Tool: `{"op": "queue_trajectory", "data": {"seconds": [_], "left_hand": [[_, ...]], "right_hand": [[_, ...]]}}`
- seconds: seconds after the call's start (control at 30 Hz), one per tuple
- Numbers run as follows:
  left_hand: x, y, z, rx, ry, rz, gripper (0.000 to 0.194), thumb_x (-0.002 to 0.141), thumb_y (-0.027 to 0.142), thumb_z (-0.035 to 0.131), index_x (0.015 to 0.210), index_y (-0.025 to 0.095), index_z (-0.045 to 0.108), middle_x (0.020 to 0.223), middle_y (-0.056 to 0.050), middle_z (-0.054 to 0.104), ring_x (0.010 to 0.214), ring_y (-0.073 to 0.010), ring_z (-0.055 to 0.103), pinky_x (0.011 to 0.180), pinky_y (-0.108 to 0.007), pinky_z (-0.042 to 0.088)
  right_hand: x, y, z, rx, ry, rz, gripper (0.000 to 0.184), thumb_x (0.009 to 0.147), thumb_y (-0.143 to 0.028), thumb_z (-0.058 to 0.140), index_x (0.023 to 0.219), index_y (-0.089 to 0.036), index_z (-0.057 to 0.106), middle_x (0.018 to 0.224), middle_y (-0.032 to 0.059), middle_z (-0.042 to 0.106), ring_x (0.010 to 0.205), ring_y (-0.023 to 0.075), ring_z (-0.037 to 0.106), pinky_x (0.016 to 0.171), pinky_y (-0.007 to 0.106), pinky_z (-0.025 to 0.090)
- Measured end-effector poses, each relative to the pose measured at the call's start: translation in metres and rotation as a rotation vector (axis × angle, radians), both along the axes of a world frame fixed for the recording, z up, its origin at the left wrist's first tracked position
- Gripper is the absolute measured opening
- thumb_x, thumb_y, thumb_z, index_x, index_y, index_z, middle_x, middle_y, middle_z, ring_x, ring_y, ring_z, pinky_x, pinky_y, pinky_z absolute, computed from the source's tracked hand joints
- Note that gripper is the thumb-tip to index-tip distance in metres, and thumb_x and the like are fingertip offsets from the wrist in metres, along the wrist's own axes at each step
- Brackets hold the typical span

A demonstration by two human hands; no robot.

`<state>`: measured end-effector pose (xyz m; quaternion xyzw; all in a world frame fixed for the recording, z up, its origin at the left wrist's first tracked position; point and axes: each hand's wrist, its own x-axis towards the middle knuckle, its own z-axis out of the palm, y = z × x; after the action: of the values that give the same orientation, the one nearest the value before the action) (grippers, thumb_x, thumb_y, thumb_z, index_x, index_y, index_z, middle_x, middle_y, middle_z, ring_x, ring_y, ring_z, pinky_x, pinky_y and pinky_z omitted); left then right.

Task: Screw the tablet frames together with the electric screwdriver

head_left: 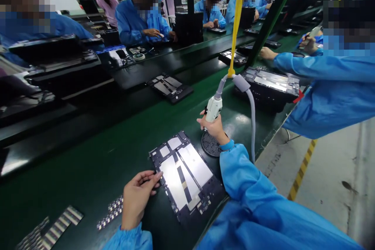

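Note:
My left hand (137,200) rests at the lower left edge of a dark tablet mid-frame (185,175), which lies flat on the green belt with silver panels facing up. Its fingertips pinch together at the frame's edge, and I cannot tell whether they hold something small. My right hand (213,129) grips a white electric screwdriver (214,108) upright, just beyond the frame's far right corner. The screwdriver's tip is hidden behind my hand, above a round black mesh pad (210,144). Near my left wrist lie strips of small parts (112,213).
A grey hose (251,121) and yellow cord (236,27) rise from the screwdriver. A co-worker's blue sleeve (322,86) reaches over another frame (271,84) at right. A second frame (169,88) lies farther along the belt. Concrete floor with a yellow stripe (301,170) lies right; more workers sit opposite.

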<state>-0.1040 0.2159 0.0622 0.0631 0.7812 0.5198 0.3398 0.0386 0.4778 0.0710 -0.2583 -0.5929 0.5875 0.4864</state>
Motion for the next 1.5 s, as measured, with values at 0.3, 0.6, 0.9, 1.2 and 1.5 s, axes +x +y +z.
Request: {"op": "queue_trajectory", "data": {"seconds": [0.3, 0.6, 0.9, 1.2, 1.5], "left_hand": [[-0.001, -0.002, 0.0, -0.004, 0.008, -0.014, 0.067, 0.038, 0.049, 0.087, 0.087, 0.012, 0.061, 0.07, -0.003, 0.067, 0.056, -0.0128, 0.062, 0.043, -0.018, 0.046], [-0.002, -0.003, 0.002, 0.105, 0.005, -0.075, 0.055, 0.048, 0.054, 0.081, 0.08, 0.013, 0.066, 0.063, -0.002, 0.065, 0.055, -0.0138, 0.063, 0.044, -0.02, 0.049], [0.005, -0.004, 0.0, 0.167, -0.01, -0.051, 0.04, 0.06, 0.047, 0.078, 0.075, 0.012, 0.065, 0.058, -0.002, 0.063, 0.05, -0.0114, 0.061, 0.042, -0.018, 0.048], [0.003, -0.005, -0.008, 0.234, -0.031, -0.048, 0.029, 0.068, 0.039, 0.075, 0.07, 0.012, 0.064, 0.053, -0.001, 0.061, 0.048, -0.0122, 0.061, 0.039, -0.018, 0.047], [0.003, -0.005, -0.011, 0.235, -0.029, -0.051, 0.03, 0.069, 0.04, 0.075, 0.071, 0.012, 0.064, 0.053, -0.003, 0.062, 0.049, -0.0131, 0.062, 0.039, -0.018, 0.047]], "right_hand": [[-0.002, -0.004, 0.002, -0.004, -0.021, 0.028, 0.022, 0.062, -0.025, 0.074, 0.076, -0.018, 0.058, 0.041, -0.0078, 0.053, 0.036, 0.0106, 0.05, 0.046, 0.027, 0.046], [-0.002, -0.026, 0.033, 0.049, 0.109, 0.066, 0.028, 0.07, -0.023, 0.073, 0.094, -0.019, 0.057, 0.045, -0.0096, 0.055, 0.036, 0.009, 0.048, 0.044, 0.025, 0.044], [-0.058, -0.131, 0.05, -0.041, -0.022, 0.514, 0.027, 0.071, -0.022, 0.073, 0.094, -0.018, 0.059, 0.048, -0.0079, 0.055, 0.041, 0.0107, 0.053, 0.048, 0.027, 0.045], [-0.085, -0.155, 0.029, -0.059, -0.09, 0.56, 0.031, 0.07, -0.023, 0.072, 0.097, -0.019, 0.058, 0.051, -0.0087, 0.054, 0.044, 0.0107, 0.054, 0.052, 0.027, 0.048], [-0.086, -0.155, 0.021, -0.017, -0.117, 0.57, 0.03, 0.071, -0.025, 0.072, 0.098, -0.019, 0.058, 0.052, -0.0078, 0.054, 0.046, 0.0115, 0.054, 0.055, 0.029, 0.05]]}}
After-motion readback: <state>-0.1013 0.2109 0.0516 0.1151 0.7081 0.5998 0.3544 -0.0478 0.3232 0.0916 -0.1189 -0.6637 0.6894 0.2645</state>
